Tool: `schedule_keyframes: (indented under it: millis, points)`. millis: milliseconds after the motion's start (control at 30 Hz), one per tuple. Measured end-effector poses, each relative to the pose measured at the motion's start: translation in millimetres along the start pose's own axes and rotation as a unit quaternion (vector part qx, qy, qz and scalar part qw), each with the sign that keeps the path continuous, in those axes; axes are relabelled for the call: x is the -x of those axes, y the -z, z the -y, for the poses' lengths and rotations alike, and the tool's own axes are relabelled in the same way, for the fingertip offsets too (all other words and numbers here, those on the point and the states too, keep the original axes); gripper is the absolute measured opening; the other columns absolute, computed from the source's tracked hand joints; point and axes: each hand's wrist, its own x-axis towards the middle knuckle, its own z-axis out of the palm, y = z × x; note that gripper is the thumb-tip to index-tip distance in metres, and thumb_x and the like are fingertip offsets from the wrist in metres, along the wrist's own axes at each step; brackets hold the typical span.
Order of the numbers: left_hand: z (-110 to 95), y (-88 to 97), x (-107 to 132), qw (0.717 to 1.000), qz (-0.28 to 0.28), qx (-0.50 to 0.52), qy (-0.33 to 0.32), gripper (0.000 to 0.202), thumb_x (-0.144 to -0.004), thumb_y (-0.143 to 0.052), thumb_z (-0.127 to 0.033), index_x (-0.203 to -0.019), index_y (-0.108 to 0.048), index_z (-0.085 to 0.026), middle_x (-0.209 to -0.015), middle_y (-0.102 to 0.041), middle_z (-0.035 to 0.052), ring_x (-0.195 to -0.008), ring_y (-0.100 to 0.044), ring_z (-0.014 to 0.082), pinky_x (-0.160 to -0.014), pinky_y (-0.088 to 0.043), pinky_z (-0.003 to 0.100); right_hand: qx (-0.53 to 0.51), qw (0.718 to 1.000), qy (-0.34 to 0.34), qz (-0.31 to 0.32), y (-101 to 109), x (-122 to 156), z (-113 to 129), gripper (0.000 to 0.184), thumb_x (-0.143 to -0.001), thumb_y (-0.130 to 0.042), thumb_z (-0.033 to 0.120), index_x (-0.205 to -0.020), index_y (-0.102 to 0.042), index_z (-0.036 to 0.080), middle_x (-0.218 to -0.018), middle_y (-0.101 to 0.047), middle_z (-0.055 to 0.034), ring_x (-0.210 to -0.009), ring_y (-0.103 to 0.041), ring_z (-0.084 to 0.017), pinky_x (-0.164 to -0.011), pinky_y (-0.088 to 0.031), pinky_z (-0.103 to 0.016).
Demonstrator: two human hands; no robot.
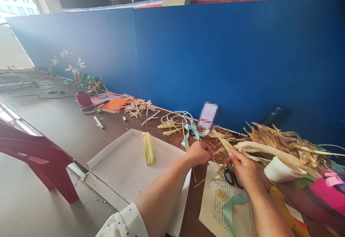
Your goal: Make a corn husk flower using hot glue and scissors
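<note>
My left hand (199,152) is closed in a pinch above the table, beyond the tray's right edge. Between the two hands runs a thin brownish strip of corn husk (217,151), its left end at my left fingertips. My right hand (244,168) is closed on a pale green-yellow corn husk (221,140) that points up and left. Black scissors (229,177) show their handle loops just below my right hand; their blades are hidden. A printed sheet (211,204) lies underneath, with a light blue ribbon (228,212) on it.
A white shallow tray (113,176) holds a gathered corn husk (148,149) on a wire. Dried husks (280,138) and a white cup (283,170) are at right. A blurred phone-like item (208,115) leans on the blue partition (229,57). A red chair (54,158) stands left.
</note>
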Motion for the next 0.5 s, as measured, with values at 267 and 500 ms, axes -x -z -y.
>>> schedule_keyframes:
  millis: [267, 500]
  points:
    - [-1.2, 12.8, 7.7, 0.971, 0.190, -0.134, 0.057, 0.013, -0.065, -0.060, -0.013, -0.052, -0.060, -0.016, -0.054, -0.060, 0.0002, -0.051, -0.057, 0.0115, -0.056, -0.052, 0.026, -0.190, 0.979, -0.025, -0.075, -2.0, 5.7, 7.8, 0.069, -0.071, -0.062, 0.056, -0.129, -0.054, 0.021, -0.079, -0.069, -0.0075, -0.041, -0.035, -0.008, -0.037, -0.026, -0.024]
    - [0.6, 12.7, 8.8, 0.962, 0.208, -0.173, 0.040, 0.010, -0.062, -0.066, -0.019, -0.054, -0.060, -0.017, -0.055, -0.062, 0.0008, -0.052, -0.058, 0.0134, -0.053, -0.050, 0.025, -0.188, 0.980, -0.011, -0.063, -4.9, 6.0, 7.5, 0.067, -0.073, -0.061, 0.058, -0.129, -0.054, 0.022, -0.082, -0.070, -0.0077, -0.042, -0.037, -0.009, -0.038, -0.028, -0.024]
